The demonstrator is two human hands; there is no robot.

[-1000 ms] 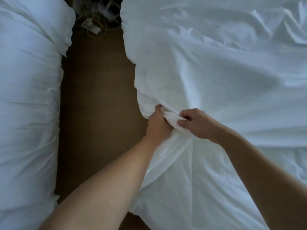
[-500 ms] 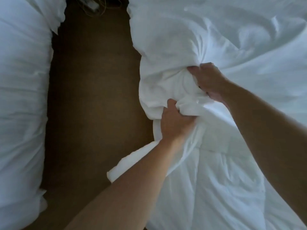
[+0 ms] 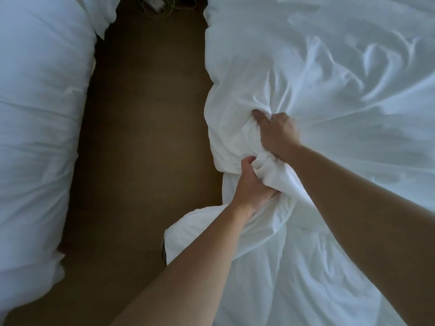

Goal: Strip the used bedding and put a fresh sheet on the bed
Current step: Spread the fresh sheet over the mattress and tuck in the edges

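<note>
A white, rumpled duvet cover (image 3: 329, 74) lies over the bed on the right and hangs over its left edge. My left hand (image 3: 253, 184) grips a bunched fold of it at that edge. Just above it, my right hand (image 3: 276, 132) grips another gathered handful, fingers sunk into the cloth. Creases fan out from both hands. A loose corner of the cover (image 3: 186, 227) hangs down toward the floor beside my left forearm.
A second bed with white bedding (image 3: 40, 128) fills the left side. Between the two beds runs a strip of brown carpet (image 3: 146, 137). Cables and a white plug (image 3: 160, 3) lie on the floor at the top of the gap.
Both hands have let go of the small pinched edge and taken larger handfuls higher up. The cloth is bunched more at the bed's edge, and a corner now hangs down.
</note>
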